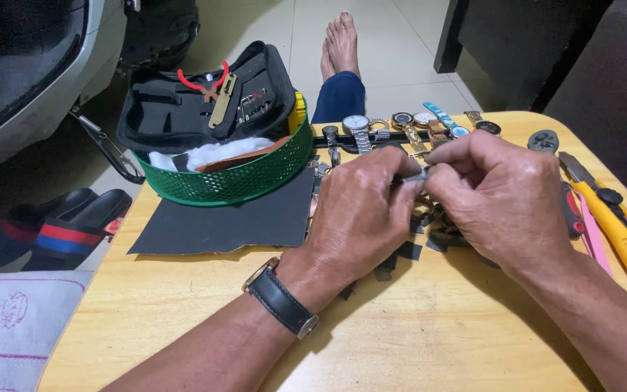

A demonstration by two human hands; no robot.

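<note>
A pale tiled floor (pixel 393 58) runs behind a low wooden tabletop (pixel 205 305), and the person's bare foot (pixel 341 43) stretches out past the far edge.

Both hands meet over the middle of the tabletop. The left hand (pixel 361 210), with a dark-strapped wristwatch (pixel 279 296) on its wrist, is curled nearly closed, thumb and forefinger pinching a small metal part (pixel 416 176). The right hand (pixel 498 196) closes on the same part from the other side, fingertips pressed together, so the piece is steadied between two pinches just above the tabletop. What the part is exactly is too small to tell. Scraps of dark strap (pixel 437 236) lie under the hands.

A row of watches (pixel 408 123), about six or seven, lies along the far edge, faces up and side by side, within easy reach. To the left, a sheet of dark abrasive paper (pixel 226 218) lies flat, and touching its far edge is one round green perforated basket (pixel 255 178) holding white cloth. One open black tool case (pixel 183 109) leans on the basket with red-handled pliers (pixel 203 81) in it. On the right lie one yellow utility knife (pixel 618 225) and pink tweezers (pixel 595 239), handles toward the person. Two sandals (pixel 59 229) sit on the floor at left.
</note>
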